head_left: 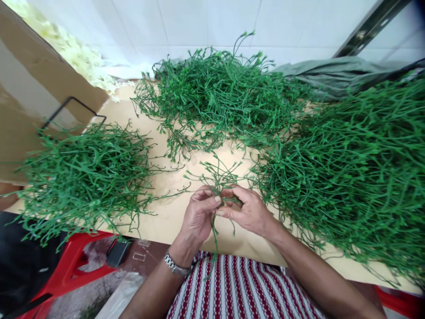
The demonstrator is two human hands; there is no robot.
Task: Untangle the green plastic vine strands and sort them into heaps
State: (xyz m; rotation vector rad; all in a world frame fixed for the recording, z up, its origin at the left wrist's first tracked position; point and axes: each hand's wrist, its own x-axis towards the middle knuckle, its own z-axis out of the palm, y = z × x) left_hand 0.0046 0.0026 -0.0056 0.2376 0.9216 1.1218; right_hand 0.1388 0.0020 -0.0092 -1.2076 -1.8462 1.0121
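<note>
Both hands meet over the near edge of the surface (172, 212), at about six o'clock in the view. The left hand (199, 217) pinches a green plastic sprig (219, 181) between thumb and fingertips, and the right hand (249, 210) closes on the same sprig from the three o'clock side, so that the fingertips of the two hands nearly touch. The sprig's thin branches fan up toward twelve o'clock, and one stem hangs down between the wrists toward the striped cloth (239, 288) on the lap.

Three heaps of the same green sprigs ring the hands: the left heap (86, 173) at nine o'clock, the far heap (219, 97) at twelve o'clock, and the right heap (358, 173), the largest, at three o'clock, its edge just beside the right hand.

To handle this sprig well, the grip should probably sit low, where the branches join the stem, since the thin tips look likely to bend or snag. Holding the joint steady with the left hand while the right works one branch at a time would seem to keep the strands from tangling. Keeping the sprig clear of the right heap would likely stop loose branches from hooking into it.

A wristwatch (174, 265) sits on the left wrist, and a red stool (69, 266) stands at seven o'clock, below the surface's edge.
</note>
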